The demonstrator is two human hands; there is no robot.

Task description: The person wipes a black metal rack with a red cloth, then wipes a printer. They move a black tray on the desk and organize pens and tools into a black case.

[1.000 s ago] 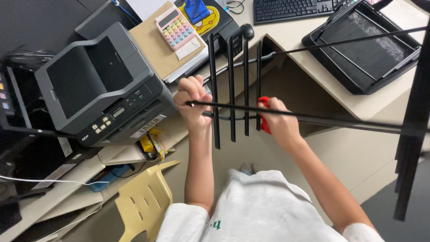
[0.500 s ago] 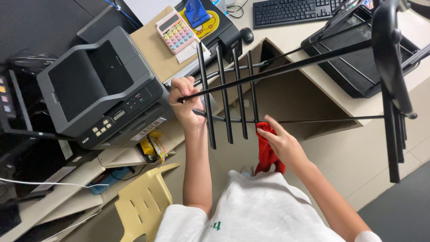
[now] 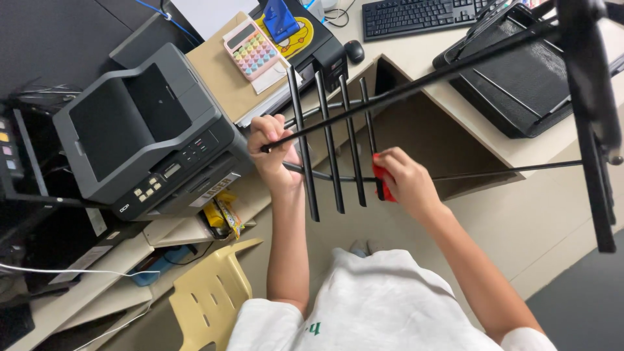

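You are holding a black metal rack point(image 3: 338, 143) in the air in front of your chest, above the gap between 2 desk surfaces, and it is tilting with its 4 parallel bars running away from you. Your left hand point(image 3: 272, 156) is clenching around the near end of 1 long thin rod of that rack, fist closed tight. Your right hand point(image 3: 402, 181) is gripping a bunched red cloth point(image 3: 379, 174) and pressing it against the rightmost bar, fingers curled around both. To do this wiping well, you are best keeping the left fist firm so the frame is not swinging, and sliding the cloth along the full length of each bar rather than dabbing at 1 spot. More long black rods are reaching out to the right toward a thick black post point(image 3: 588, 104) at the picture's edge. Beyond the rack, 1 grey printer point(image 3: 143, 130) is sitting to your left on a light desk point(image 3: 520, 149), with 1 pastel pink calculator point(image 3: 252, 47) on a brown board behind it. Further back, 1 black keyboard point(image 3: 422, 14) and 1 black mouse point(image 3: 354, 51) are lying near 1 black mesh tray point(image 3: 520, 84). Below, 1 pale yellow plastic chair point(image 3: 208, 292) is standing beside your left arm.
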